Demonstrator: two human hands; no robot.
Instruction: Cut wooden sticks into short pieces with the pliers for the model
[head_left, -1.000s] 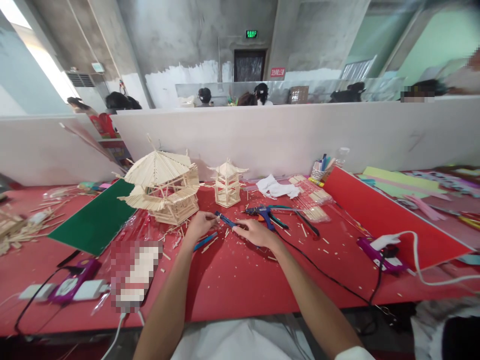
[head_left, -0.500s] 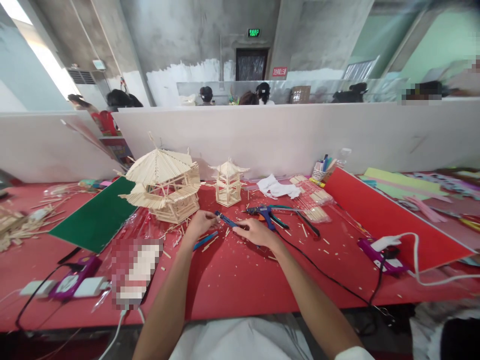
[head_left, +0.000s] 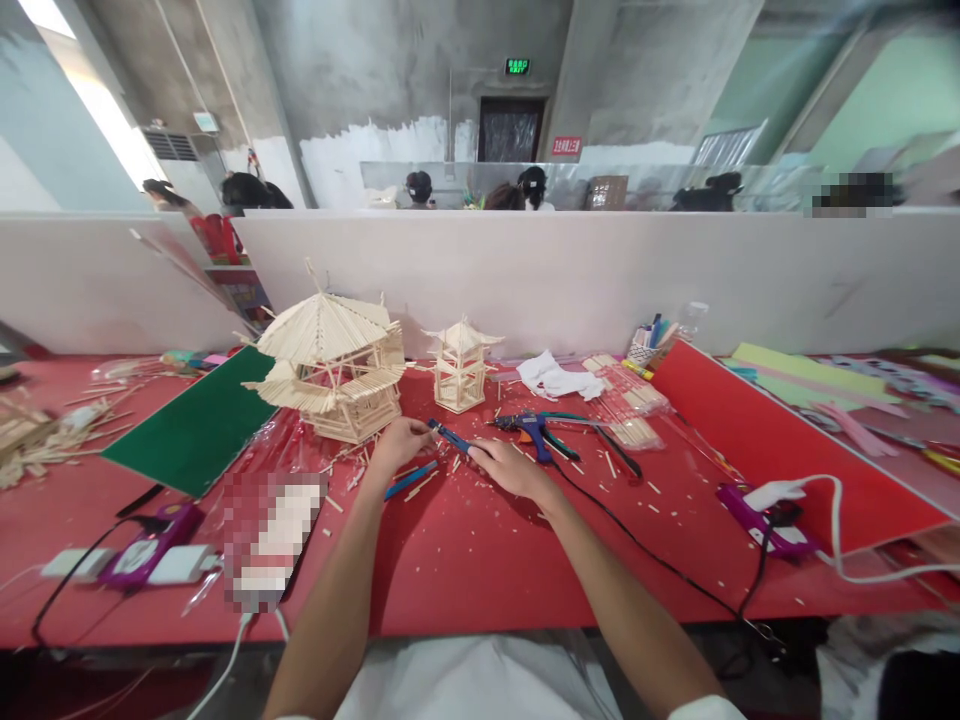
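My right hand [head_left: 510,467] is closed around the near end of a slim blue hand tool [head_left: 452,438] whose exact kind I cannot make out. The tool slants up to the left, its dark tip by the fingers of my left hand [head_left: 403,445]. Those fingers are pinched together, and whatever is between them is too small to tell. Below them a blue strip-shaped object [head_left: 410,480] lies among cut wooden sticks. A large pavilion model of sticks [head_left: 337,375] stands behind my left hand, with a smaller stick pavilion [head_left: 459,370] behind the tool.
A blue glue gun [head_left: 532,432] lies right of my hands, its cord trailing toward the front edge. Around are a phone [head_left: 277,540], purple power strips [head_left: 154,548], a green board [head_left: 191,425], a red board [head_left: 780,440], bagged sticks [head_left: 626,395] and a white partition [head_left: 525,280].
The camera view has shifted slightly. Both hands keep almost the same pose, with the blue tool still in my right hand.
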